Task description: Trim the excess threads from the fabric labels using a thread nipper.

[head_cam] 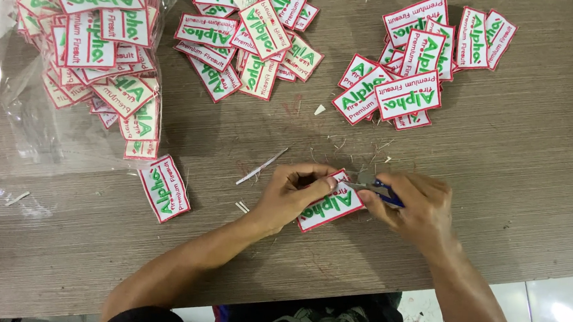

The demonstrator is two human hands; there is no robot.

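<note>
Two bare forearms reaching over grey wood tabletop [496, 194]. Left hand [294, 194], grip pinching white patch with red border [330, 207] flat near tabletop's front edge. Right hand [416, 205], grip pressed together around small blue-handled snips [374, 185], blades at patch's upper edge, touching it. Loose pile of patches [404, 75] beyond, another pile [254, 40] left of it, clear bag of patches [94, 50] far left, single patch [164, 188] beside bag. Risk, as judged: blades nicking red border stitching if patch shifts under pinch; fingertips close to blades.
</note>
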